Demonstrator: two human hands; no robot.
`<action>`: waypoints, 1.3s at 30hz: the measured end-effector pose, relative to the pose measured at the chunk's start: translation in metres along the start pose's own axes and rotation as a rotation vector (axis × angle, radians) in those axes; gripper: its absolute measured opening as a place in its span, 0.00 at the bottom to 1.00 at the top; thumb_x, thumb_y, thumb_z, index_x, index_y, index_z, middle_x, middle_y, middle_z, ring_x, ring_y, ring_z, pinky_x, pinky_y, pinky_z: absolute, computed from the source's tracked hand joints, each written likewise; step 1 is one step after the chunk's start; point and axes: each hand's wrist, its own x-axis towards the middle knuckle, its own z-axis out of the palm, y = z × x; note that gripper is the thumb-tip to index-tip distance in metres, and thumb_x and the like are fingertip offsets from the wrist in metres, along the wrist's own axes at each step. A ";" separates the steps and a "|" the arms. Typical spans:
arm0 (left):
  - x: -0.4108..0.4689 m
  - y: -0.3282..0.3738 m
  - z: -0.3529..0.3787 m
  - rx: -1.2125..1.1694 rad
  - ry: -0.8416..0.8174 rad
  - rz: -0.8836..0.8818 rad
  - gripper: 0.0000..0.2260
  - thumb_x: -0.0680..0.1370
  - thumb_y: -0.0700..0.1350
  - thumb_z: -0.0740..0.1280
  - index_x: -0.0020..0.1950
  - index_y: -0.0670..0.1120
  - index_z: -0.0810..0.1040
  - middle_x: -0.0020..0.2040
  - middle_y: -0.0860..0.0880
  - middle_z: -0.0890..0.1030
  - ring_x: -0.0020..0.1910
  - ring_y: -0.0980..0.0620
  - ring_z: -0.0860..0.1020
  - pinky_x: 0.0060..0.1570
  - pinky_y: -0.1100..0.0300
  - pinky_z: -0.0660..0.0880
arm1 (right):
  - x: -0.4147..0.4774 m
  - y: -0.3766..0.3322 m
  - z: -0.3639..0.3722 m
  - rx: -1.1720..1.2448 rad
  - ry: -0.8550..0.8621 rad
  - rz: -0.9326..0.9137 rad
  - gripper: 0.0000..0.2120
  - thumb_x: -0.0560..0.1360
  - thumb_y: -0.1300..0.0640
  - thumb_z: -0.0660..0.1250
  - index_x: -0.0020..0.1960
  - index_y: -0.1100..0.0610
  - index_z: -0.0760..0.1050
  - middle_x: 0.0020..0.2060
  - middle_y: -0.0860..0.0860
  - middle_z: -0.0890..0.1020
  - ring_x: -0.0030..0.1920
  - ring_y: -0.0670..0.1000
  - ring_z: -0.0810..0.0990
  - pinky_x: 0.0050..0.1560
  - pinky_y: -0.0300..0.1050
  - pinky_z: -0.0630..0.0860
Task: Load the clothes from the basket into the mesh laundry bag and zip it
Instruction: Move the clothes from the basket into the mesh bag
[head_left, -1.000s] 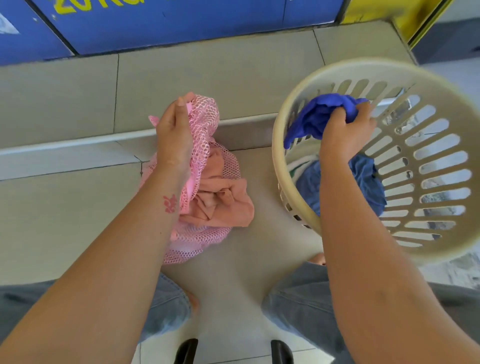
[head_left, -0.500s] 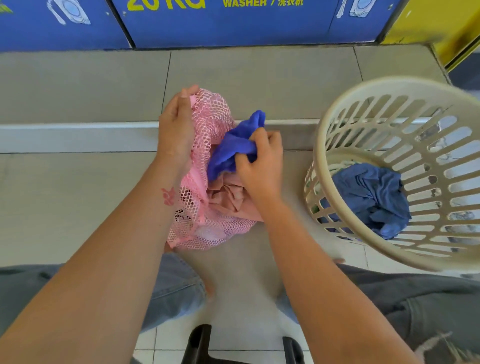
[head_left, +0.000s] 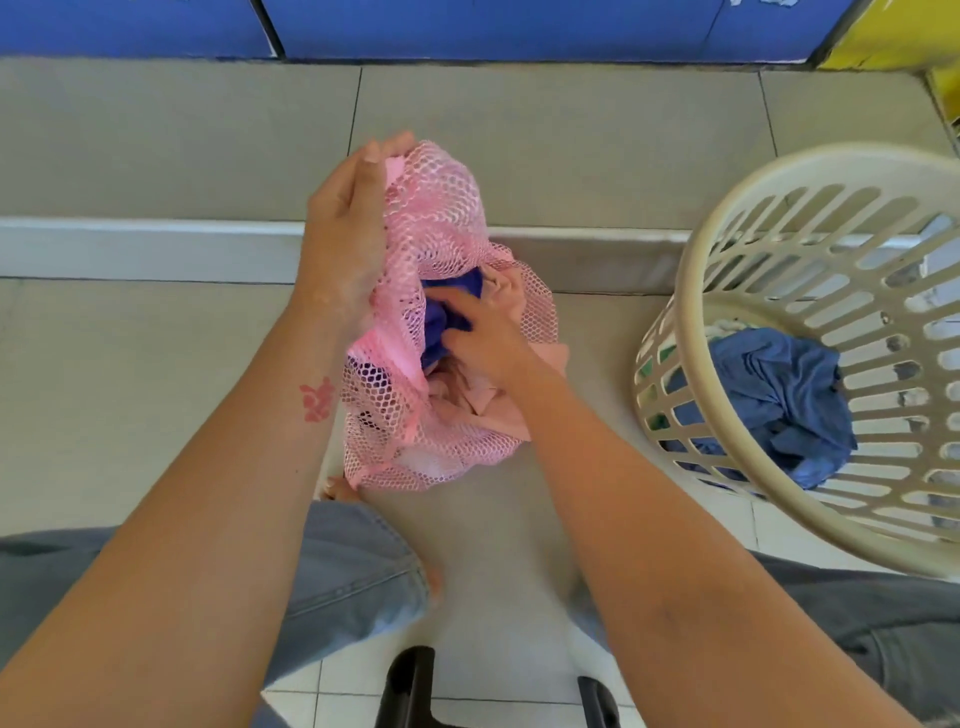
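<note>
The cream slotted plastic laundry basket (head_left: 693, 291) sits tipped to the right of my right hand, with a crumpled slate-blue garment (head_left: 769, 384) inside it. The pink mesh laundry bag (head_left: 447, 208) stands between my hands. My left hand (head_left: 348, 228) pinches its rim, holding the mouth up and open. My right hand (head_left: 483, 343) clutches the royal-blue cloth (head_left: 441, 322) inside that mouth. I should push it deep, well clear of the opening's edge, before letting go.

surface: grey tiled floor (head_left: 130, 374); raised step (head_left: 571, 156) behind, pale front edge | on floor: pink mesh bag (head_left: 447, 447) just before step; cream slatted basket (head_left: 670, 395) to its right; bare foot (head_left: 337, 488) touching bag | bottom edge: two black legs (head_left: 410, 686), possibly a stool's
</note>
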 end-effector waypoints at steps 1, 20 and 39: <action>0.001 -0.004 -0.007 -0.013 0.027 -0.022 0.15 0.84 0.52 0.56 0.58 0.54 0.83 0.61 0.53 0.83 0.62 0.54 0.79 0.67 0.48 0.74 | -0.008 0.003 -0.007 0.101 0.175 -0.024 0.24 0.70 0.63 0.60 0.65 0.51 0.74 0.61 0.48 0.79 0.62 0.50 0.76 0.62 0.43 0.71; -0.003 -0.009 -0.008 -0.024 0.047 -0.154 0.17 0.85 0.51 0.55 0.61 0.51 0.82 0.56 0.52 0.85 0.55 0.56 0.83 0.59 0.57 0.79 | -0.007 -0.005 -0.008 0.297 0.323 0.063 0.09 0.80 0.52 0.61 0.56 0.53 0.77 0.47 0.47 0.81 0.46 0.48 0.79 0.47 0.47 0.77; 0.006 0.002 -0.039 -0.238 0.193 -0.211 0.17 0.85 0.53 0.55 0.59 0.53 0.83 0.56 0.50 0.85 0.55 0.52 0.84 0.56 0.51 0.81 | 0.001 0.046 -0.019 -0.368 0.487 0.258 0.21 0.77 0.44 0.62 0.70 0.40 0.66 0.65 0.54 0.72 0.66 0.57 0.70 0.66 0.57 0.66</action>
